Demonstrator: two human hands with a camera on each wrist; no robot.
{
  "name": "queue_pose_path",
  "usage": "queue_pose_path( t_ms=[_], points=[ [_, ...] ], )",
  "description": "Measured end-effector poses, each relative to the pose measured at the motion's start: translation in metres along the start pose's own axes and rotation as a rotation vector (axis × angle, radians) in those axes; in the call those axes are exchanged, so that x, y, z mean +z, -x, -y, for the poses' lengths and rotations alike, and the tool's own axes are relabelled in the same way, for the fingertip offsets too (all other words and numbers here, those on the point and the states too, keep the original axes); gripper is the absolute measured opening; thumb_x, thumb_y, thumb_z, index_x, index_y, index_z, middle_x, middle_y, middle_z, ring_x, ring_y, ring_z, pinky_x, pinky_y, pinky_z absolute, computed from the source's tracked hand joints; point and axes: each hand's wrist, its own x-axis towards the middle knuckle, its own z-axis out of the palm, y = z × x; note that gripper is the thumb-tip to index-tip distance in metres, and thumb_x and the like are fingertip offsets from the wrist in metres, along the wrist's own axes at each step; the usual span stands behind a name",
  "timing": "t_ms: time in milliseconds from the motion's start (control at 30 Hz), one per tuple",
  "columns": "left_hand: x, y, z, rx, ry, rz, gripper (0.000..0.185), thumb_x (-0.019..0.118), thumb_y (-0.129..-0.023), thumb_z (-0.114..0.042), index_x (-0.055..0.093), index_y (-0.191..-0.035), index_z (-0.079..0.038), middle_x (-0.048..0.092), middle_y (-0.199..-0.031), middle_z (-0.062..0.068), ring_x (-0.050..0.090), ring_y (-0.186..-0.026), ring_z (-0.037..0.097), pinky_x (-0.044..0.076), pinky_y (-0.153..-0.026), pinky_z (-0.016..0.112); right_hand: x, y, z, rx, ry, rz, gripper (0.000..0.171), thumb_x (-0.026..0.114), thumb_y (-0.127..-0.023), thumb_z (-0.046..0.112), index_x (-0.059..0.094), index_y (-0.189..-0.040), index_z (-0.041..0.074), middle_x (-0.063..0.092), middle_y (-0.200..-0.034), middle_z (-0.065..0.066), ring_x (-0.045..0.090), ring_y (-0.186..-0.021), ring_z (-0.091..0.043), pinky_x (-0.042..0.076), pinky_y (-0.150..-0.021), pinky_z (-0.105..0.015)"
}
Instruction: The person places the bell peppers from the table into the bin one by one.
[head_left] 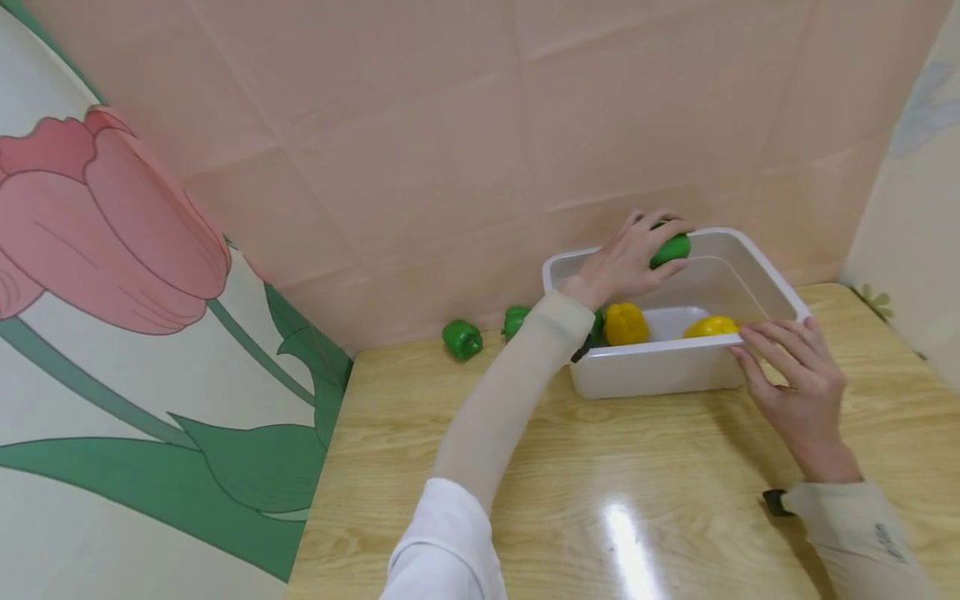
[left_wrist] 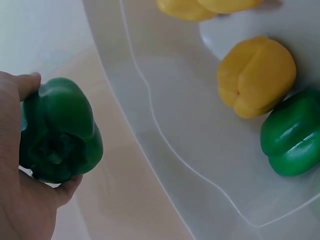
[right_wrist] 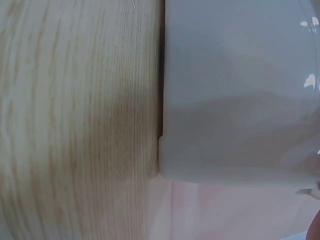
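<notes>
My left hand (head_left: 626, 258) grips a green bell pepper (head_left: 672, 249) above the far rim of a white plastic bin (head_left: 660, 372). In the left wrist view, fingers and thumb clasp the sides of that pepper (left_wrist: 60, 132). My right hand (head_left: 798, 383) pinches the bin's near right corner, fingers over the rim and thumb against the outer wall. Inside lie a yellow bell pepper (head_left: 626, 324), another yellow one (head_left: 712, 326) by the right hand, and a green one (left_wrist: 294, 134), mostly hidden by my left wrist in the head view.
Two green bell peppers, one at the left (head_left: 462, 340) and one nearer the bin (head_left: 515, 321), sit on the wooden table (head_left: 420, 433). A pinkish sheet (head_left: 420, 167) hangs behind the table. A tulip-painted wall (head_left: 112, 233) stands at the left.
</notes>
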Motion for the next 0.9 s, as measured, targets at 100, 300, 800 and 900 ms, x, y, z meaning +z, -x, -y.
queue_pose_path(
  t_ms=[100, 300, 800, 900],
  points=[
    [0.000, 0.000, 0.000, 0.000, 0.001, -0.002, 0.056, 0.055, -0.109, -0.048, 0.049, -0.160, -0.025, 0.043, -0.166, -0.004, 0.040, -0.147, 0.016, 0.034, -0.115, 0.017, 0.000, -0.001, 0.000, -0.003, 0.003, -0.001, 0.027, 0.087, -0.091, 0.027, 0.086, -0.100, 0.002, 0.081, -0.103, -0.018, 0.073, -0.107, -0.036, 0.047, -0.116, -0.054],
    [-0.001, 0.002, 0.002, 0.000, -0.009, -0.006, 0.057, 0.055, -0.110, -0.048, 0.047, -0.161, -0.025, 0.041, -0.168, -0.004, 0.037, -0.152, 0.014, 0.028, -0.122, 0.017, 0.003, -0.001, 0.001, -0.009, -0.005, -0.005, 0.027, 0.087, -0.091, 0.027, 0.086, -0.099, 0.002, 0.081, -0.102, -0.019, 0.072, -0.106, -0.037, 0.048, -0.115, -0.053],
    [-0.008, 0.006, 0.003, -0.004, -0.066, -0.021, 0.056, 0.054, -0.110, -0.050, 0.050, -0.159, -0.026, 0.044, -0.166, -0.005, 0.039, -0.152, 0.014, 0.027, -0.124, 0.021, 0.005, -0.001, -0.001, 0.003, -0.015, -0.024, 0.026, 0.088, -0.090, 0.028, 0.086, -0.098, 0.003, 0.081, -0.101, -0.018, 0.073, -0.106, -0.037, 0.048, -0.115, -0.053],
    [-0.011, 0.008, 0.002, -0.008, -0.063, -0.013, 0.055, 0.053, -0.110, -0.051, 0.050, -0.160, -0.027, 0.044, -0.166, -0.006, 0.040, -0.152, 0.013, 0.028, -0.123, 0.022, 0.004, -0.001, -0.001, 0.004, -0.016, -0.027, 0.025, 0.088, -0.090, 0.027, 0.086, -0.098, 0.003, 0.081, -0.101, -0.018, 0.073, -0.106, -0.037, 0.048, -0.115, -0.053]
  ],
)
